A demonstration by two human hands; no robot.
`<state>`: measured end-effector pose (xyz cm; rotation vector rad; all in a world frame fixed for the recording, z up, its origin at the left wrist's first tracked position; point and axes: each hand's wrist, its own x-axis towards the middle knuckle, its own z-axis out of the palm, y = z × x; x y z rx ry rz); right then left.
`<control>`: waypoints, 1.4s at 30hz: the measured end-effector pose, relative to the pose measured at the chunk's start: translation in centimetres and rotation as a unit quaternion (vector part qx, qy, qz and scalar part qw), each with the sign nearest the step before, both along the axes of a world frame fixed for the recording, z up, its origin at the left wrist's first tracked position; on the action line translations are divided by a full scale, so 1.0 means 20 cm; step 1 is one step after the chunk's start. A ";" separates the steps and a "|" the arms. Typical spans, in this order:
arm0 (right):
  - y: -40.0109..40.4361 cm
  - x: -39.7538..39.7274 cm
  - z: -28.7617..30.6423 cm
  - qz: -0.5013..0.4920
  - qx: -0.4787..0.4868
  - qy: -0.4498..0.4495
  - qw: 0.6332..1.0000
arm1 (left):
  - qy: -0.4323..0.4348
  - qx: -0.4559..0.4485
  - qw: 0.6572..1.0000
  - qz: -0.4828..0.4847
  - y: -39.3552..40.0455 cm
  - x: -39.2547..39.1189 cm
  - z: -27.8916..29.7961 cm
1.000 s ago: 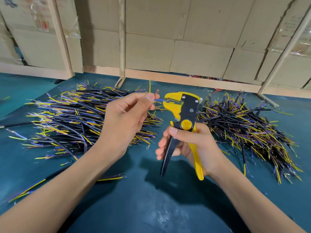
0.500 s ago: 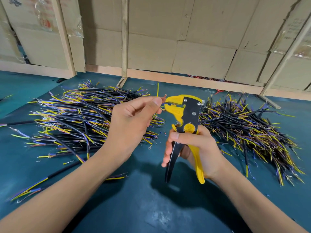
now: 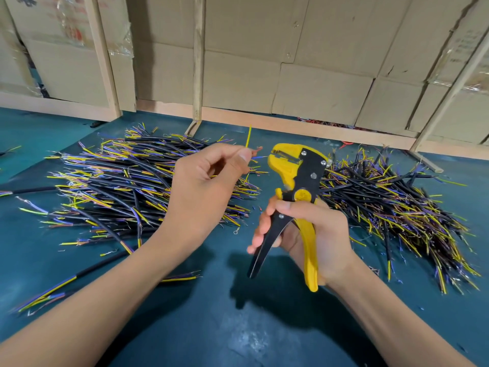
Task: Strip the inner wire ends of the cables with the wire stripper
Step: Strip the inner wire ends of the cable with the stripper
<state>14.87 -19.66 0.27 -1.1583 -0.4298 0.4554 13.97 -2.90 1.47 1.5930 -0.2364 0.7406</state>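
**Thin wires, pinched close to the tip**

Left pile (image 3: 137,186) of cables lies on the mat (image 3: 238,327). The left hand (image 3: 209,186) pinches a cable's inner wires (image 3: 258,154) just beside the stripper (image 3: 296,181) head. These look light and limp, so holding near the ends should steady them. The right hand (image 3: 312,234) grips the handles, spread apart. Right pile (image 3: 391,207) beyond.

A teal bench (image 3: 238,327) fills the near view. Along its far edge stand cardboard boxes (image 3: 317,83), with pale wooden slats (image 3: 198,62) leaning upright against them.
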 end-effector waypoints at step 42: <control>0.01 -0.02 0.03 0.035 -0.060 0.017 0.997 | -0.185 0.312 0.917 0.165 0.11 0.05 -0.06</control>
